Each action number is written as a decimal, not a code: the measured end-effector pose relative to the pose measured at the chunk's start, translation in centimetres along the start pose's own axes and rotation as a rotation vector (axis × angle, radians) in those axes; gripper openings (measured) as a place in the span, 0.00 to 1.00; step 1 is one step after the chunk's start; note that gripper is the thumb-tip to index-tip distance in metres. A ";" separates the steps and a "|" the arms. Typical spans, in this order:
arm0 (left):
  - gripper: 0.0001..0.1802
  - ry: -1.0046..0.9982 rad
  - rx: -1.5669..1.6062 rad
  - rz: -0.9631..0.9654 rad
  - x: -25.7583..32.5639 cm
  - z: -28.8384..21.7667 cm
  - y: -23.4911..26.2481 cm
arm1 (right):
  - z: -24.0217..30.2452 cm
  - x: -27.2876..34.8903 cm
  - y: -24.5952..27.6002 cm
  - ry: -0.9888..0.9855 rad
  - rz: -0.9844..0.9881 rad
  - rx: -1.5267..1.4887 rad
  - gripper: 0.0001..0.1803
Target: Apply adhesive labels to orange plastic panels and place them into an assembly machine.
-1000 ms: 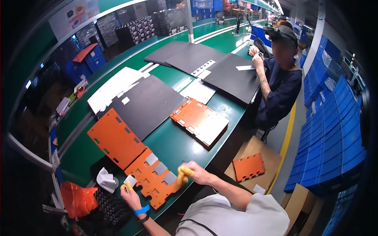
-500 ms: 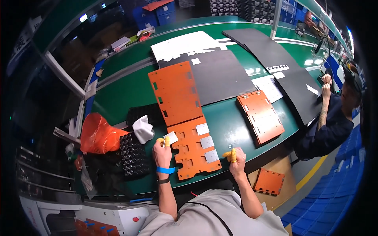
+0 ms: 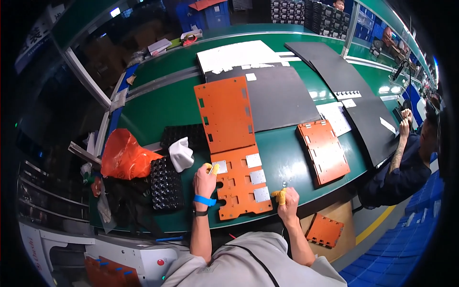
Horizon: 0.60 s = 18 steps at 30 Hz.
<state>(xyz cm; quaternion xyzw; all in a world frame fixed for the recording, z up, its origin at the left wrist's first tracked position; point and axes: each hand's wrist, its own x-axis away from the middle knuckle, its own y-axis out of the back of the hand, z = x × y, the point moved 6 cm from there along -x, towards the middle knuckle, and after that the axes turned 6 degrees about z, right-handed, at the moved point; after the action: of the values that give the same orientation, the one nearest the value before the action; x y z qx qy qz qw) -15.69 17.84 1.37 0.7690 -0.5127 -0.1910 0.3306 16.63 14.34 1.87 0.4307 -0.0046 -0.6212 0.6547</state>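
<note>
On the green bench in front of me lies an orange fixture (image 3: 234, 180) with its hinged panel (image 3: 225, 115) opened back. Three silver metal plates sit in its right column. My left hand (image 3: 205, 182), with yellow finger covers, pinches another metal plate (image 3: 220, 167) by its left edge, on the fixture's upper left. My right hand (image 3: 288, 200) is beside the fixture's lower right edge, fingers curled together with yellow covers on them; whatever they hold is hidden. A small shiny clear thing (image 3: 285, 184) shows just beyond that hand.
A folded orange fixture (image 3: 323, 152) rests on the right. Black trays (image 3: 166, 184), a white cloth (image 3: 181, 154) and an orange bag (image 3: 125, 155) are on the left. Dark sheets (image 3: 282, 98) lie behind. A co-worker (image 3: 401, 177) sits far right. Another orange fixture (image 3: 325, 230) is below the bench.
My view has shifted slightly. My left hand has moved the metal plate a little to the right over the fixture, and the plate now looks flatter. My right hand has dropped slightly nearer me.
</note>
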 end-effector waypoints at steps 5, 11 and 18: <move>0.17 -0.014 0.034 -0.007 0.1 0.3 0.1 | -0.4 0.2 -0.3 -0.030 0.057 -0.008 0.12; 0.20 -0.089 0.013 -0.148 1.8 -0.5 1.0 | -0.1 0.1 -0.1 -0.023 0.017 -0.069 0.10; 0.15 -0.168 0.540 -0.060 8.8 1.2 1.0 | 4.8 -1.7 0.4 0.075 0.017 -0.166 0.16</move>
<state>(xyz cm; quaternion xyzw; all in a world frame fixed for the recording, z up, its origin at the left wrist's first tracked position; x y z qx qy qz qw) -13.62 9.18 1.59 0.8256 -0.5475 -0.1201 0.0645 13.95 12.95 6.00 0.3980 0.0678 -0.5973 0.6929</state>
